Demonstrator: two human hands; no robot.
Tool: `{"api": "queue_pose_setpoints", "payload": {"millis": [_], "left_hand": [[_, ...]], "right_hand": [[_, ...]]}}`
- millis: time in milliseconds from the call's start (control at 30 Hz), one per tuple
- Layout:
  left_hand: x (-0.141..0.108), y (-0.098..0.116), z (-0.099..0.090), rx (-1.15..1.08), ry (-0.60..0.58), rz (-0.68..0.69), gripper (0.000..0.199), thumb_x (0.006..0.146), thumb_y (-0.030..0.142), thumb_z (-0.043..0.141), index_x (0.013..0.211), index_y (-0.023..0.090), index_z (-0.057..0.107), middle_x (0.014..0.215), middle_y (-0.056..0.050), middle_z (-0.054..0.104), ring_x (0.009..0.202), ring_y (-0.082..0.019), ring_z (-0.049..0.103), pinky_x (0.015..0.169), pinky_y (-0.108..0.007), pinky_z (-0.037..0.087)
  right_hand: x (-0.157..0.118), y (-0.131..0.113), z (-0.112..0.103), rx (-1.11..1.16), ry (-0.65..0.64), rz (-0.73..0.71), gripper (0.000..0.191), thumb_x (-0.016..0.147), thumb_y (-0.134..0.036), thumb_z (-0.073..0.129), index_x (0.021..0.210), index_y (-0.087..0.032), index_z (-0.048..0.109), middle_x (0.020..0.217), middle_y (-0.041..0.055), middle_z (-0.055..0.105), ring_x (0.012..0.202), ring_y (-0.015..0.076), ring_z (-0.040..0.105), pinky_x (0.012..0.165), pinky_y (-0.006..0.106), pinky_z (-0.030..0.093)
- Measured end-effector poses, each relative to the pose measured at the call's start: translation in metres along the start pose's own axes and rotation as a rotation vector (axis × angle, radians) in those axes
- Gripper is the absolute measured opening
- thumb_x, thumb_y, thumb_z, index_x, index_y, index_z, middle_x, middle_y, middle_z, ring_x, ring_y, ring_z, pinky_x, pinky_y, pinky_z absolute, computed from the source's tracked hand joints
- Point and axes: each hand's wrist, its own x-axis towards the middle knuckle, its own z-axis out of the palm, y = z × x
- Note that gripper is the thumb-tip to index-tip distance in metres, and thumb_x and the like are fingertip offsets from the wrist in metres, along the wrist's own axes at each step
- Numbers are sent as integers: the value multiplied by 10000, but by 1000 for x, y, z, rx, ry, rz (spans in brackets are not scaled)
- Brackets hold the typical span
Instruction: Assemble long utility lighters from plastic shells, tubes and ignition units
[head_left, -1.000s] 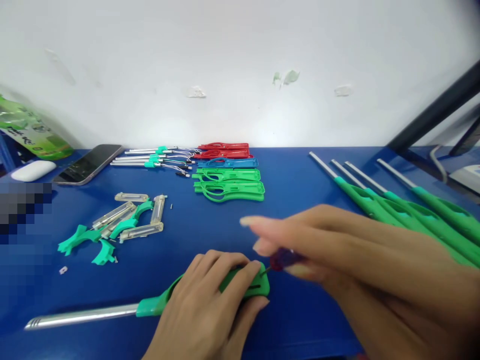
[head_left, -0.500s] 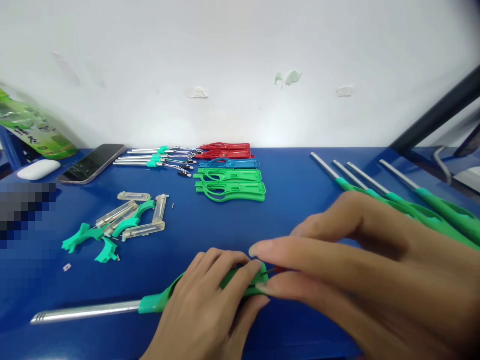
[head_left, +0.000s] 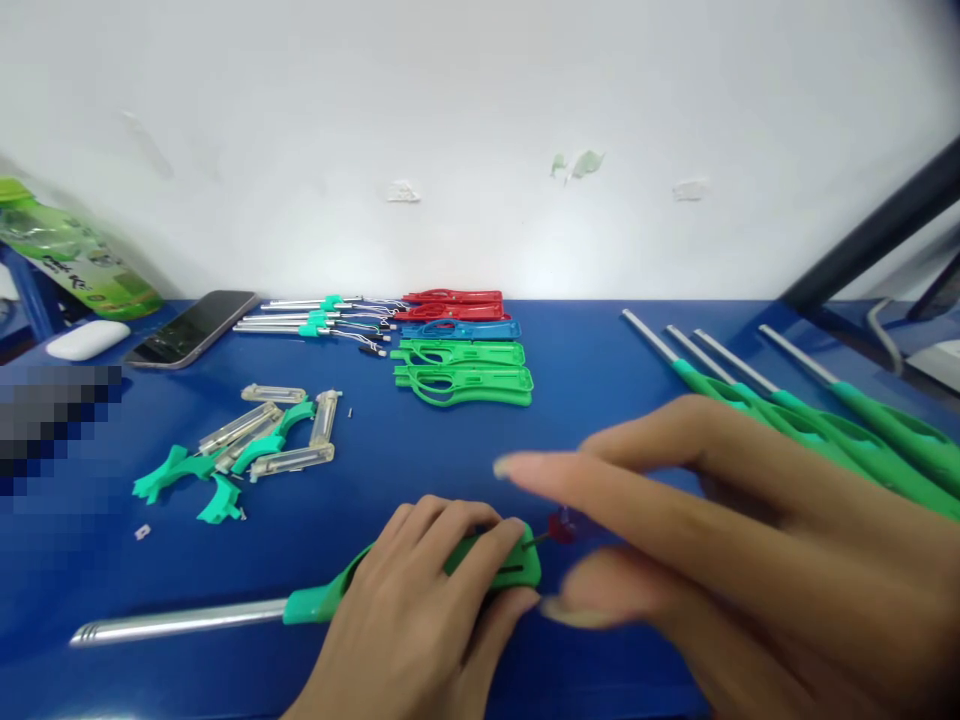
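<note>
A green lighter (head_left: 306,605) with a long silver tube lies at the front of the table, tube pointing left. My left hand (head_left: 424,600) is wrapped over its green body and presses it down. The thin shaft of a screwdriver (head_left: 560,528) with a red collar meets the body's right end at a slant. Around the handle of that screwdriver is my right hand (head_left: 697,540), its thumb and index finger loosened and apart at the tips. Most of the handle is hidden by the fingers.
Green lighters (head_left: 825,430) lie at the right. Red, blue and green shells (head_left: 480,382) and silver tubes with wires (head_left: 281,328) line the back. Clear tanks (head_left: 292,461) and teal clips (head_left: 220,500) are left, near a phone (head_left: 193,328), white case (head_left: 88,340) and bottle (head_left: 82,265).
My right thumb and index finger have spread apart, and the thumb has moved right, uncovering the lighter's end and the red collar. My left hand stays on the lighter.
</note>
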Motion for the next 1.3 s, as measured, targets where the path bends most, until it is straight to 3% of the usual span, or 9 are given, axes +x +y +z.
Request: {"api": "queue_pose_setpoints", "payload": {"millis": [100, 233, 300, 433, 500, 700, 900, 1133, 1300], "left_hand": [[0, 1, 1, -3, 23, -3, 196, 1063, 275, 570, 1249, 276, 630, 1184, -40, 751, 1025, -275, 714, 812, -445, 603], [3, 2, 2, -8, 68, -1, 185, 1084, 267, 512, 1211, 265, 645, 1052, -25, 761, 901, -263, 710, 724, -433, 589], [4, 2, 2, -13, 54, 0, 209, 1089, 269, 493, 1214, 251, 659, 1041, -35, 760, 898, -267, 706, 725, -435, 593], [3, 1, 1, -24, 7, -21, 221, 1071, 272, 547, 1268, 267, 649, 1178, -42, 756, 1002, -274, 706, 832, -460, 602], [1, 1, 1, -26, 7, -26, 219, 1059, 269, 579, 1269, 281, 642, 1195, -31, 756, 1011, -273, 705, 838, -461, 599], [1, 1, 1, -20, 13, -15, 232, 1106, 314, 490, 1268, 277, 652, 1154, -34, 766, 994, -273, 710, 787, -452, 588], [0, 1, 1, -46, -3, -31, 223, 1066, 277, 590, 1285, 282, 630, 1176, -19, 739, 1009, -259, 687, 840, -466, 594], [2, 2, -1, -15, 39, -8, 182, 1069, 255, 548, 1236, 272, 620, 1139, -19, 757, 966, -274, 702, 770, -468, 589], [4, 3, -2, -35, 33, 6, 176, 1071, 264, 517, 1217, 254, 615, 1085, -33, 762, 903, -261, 720, 733, -443, 592]], "right_hand": [[5, -1, -2, 28, -14, -72, 365, 1118, -299, 465, 1423, -288, 665, 1307, -24, 760, 1054, 131, 784, 923, 140, 619], [5, -5, 4, 31, -26, -37, 313, 1106, -285, 493, 1285, -383, 729, 993, -76, 797, 750, 80, 776, 644, 84, 611], [2, -6, 8, -18, 32, 14, 299, 1094, -309, 527, 1270, -420, 742, 923, -63, 788, 728, 99, 770, 639, 113, 619], [-4, -2, 5, -75, 7, -14, 372, 1127, -381, 455, 1444, -374, 649, 1213, -28, 788, 980, 138, 799, 849, 161, 642], [-1, 1, 0, -72, -45, -66, 379, 1125, -372, 463, 1466, -360, 630, 1263, -46, 780, 1000, 133, 802, 829, 138, 641], [12, 2, -5, -84, 1, -111, 189, 1045, -372, 616, 995, -367, 798, 873, -63, 811, 606, 134, 759, 565, 165, 643], [-6, 5, -2, -1, -46, 45, 423, 1090, -335, 528, 1508, -362, 587, 1275, -4, 778, 954, 170, 813, 787, 186, 669], [9, 0, 8, -7, 47, 93, 227, 1074, -491, 573, 1179, -408, 756, 791, -60, 700, 513, 69, 656, 422, 123, 509], [3, -2, 1, -19, 36, -39, 370, 1118, -472, 432, 1274, -418, 763, 1096, -9, 790, 847, 154, 796, 742, 202, 671]]}}
